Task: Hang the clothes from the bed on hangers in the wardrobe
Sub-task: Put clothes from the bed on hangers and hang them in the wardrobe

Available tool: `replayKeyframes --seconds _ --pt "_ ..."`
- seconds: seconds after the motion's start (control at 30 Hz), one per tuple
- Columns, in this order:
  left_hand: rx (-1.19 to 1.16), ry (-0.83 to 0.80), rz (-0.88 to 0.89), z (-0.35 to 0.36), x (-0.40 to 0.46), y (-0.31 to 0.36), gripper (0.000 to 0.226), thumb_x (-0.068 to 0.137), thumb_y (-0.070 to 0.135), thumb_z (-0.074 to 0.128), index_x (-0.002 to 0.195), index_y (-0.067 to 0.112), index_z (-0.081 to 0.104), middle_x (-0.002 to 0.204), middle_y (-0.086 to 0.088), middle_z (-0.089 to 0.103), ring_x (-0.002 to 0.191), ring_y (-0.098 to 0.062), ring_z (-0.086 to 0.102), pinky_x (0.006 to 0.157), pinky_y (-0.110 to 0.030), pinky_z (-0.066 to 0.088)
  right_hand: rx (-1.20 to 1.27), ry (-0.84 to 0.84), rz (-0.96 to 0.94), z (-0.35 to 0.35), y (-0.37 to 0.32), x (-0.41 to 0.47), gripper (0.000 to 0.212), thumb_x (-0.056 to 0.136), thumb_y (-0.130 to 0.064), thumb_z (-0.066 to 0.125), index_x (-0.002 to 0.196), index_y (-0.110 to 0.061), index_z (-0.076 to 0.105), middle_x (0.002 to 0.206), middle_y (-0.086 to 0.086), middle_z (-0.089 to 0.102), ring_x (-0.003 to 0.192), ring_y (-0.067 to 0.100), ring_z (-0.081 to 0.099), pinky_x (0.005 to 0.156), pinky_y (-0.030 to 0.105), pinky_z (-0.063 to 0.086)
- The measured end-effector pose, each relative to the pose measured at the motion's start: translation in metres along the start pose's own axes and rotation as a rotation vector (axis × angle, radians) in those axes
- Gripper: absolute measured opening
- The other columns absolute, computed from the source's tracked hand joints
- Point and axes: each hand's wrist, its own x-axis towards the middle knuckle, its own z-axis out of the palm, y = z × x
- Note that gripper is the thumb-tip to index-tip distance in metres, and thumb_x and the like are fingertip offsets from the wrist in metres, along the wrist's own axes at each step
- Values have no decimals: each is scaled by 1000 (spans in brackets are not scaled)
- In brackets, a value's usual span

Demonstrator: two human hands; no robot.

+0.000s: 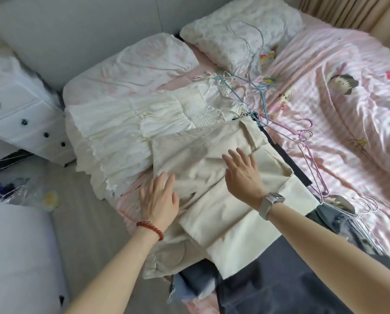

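Observation:
A cream garment (pixel 203 155) lies spread on the bed's near edge, over darker clothes. My left hand (pixel 160 198), fingers straight, rests flat on its left side. My right hand (pixel 244 173) hovers or rests open over its middle, fingers spread. Behind it lies a white ruffled dress (pixel 130 123). Several thin wire hangers lie tangled on the bed: blue ones (pixel 241 87) by the pillows, purple ones (pixel 307 141) to the right, white ones (pixel 361 214) at the near right. The wardrobe is out of view.
A pink striped quilt (pixel 339 114) with cartoon prints covers the bed's right side. Two pillows (pixel 157 57) lie at the head. Dark and denim clothes (pixel 280 284) hang over the near edge. A white drawer unit (pixel 22 118) stands at the left, with clutter on the floor (pixel 31 193).

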Motion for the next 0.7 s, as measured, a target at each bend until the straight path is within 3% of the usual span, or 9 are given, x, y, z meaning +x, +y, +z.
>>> replayKeyframes --seconds 0.1,0.27,0.37,0.47,0.53,0.57,0.63,0.7 --pt "-78 59 -128 -18 -76 -43 49 91 23 47 139 18 38 148 -6 33 136 -23 27 110 -48 20 55 -52 -191 2 -84 -35 44 88 -18 47 131 -11 45 141 10 41 137 30 26 110 51 16" --pt "-165 189 -383 -23 -230 -109 45 85 16 57 129 11 52 135 -12 49 121 -30 48 99 -45 34 60 -225 -577 24 -221 -120 49 93 -30 36 140 -19 33 151 3 25 142 22 10 114 47 -2" --pt "-130 168 -592 -17 -330 -146 47 91 27 44 137 21 40 141 0 41 130 -18 37 106 -37 26 0 -330 -786 38 -295 -177 50 93 -29 37 141 -17 30 151 4 25 142 21 8 114 46 -4" --pt "-96 210 -831 -10 -440 -180 48 93 29 40 140 24 34 146 3 35 136 -12 27 110 -36 19 13 -376 -1023 44 -367 -246 47 87 -22 52 132 -11 46 140 12 44 136 30 30 110 54 15" --pt "-73 232 -988 -9 -512 -196 49 94 29 38 142 25 30 148 4 30 138 -11 22 111 -36 17 15 -341 -1206 49 -411 -294 44 76 -18 67 118 -8 60 124 15 59 120 36 50 97 62 35" --pt "-53 248 -1058 -10 -546 -203 49 94 30 37 142 25 28 149 4 29 139 -11 20 111 -36 16 28 -330 -1270 52 -432 -316 43 76 -18 68 117 -8 61 123 14 59 119 36 51 95 62 37" --pt "-32 317 -1201 -14 -614 -211 50 93 27 41 141 21 33 148 0 32 138 -15 25 110 -37 19 75 -372 -1375 55 -477 -363 44 87 -22 55 130 -11 50 138 11 47 133 31 35 108 56 22" --pt "-44 436 -1305 -20 -671 -212 47 86 15 56 131 10 49 137 -13 48 129 -28 42 105 -46 32 100 -410 -1484 61 -515 -403 46 93 -27 42 138 -16 39 147 6 35 140 25 20 113 48 10"
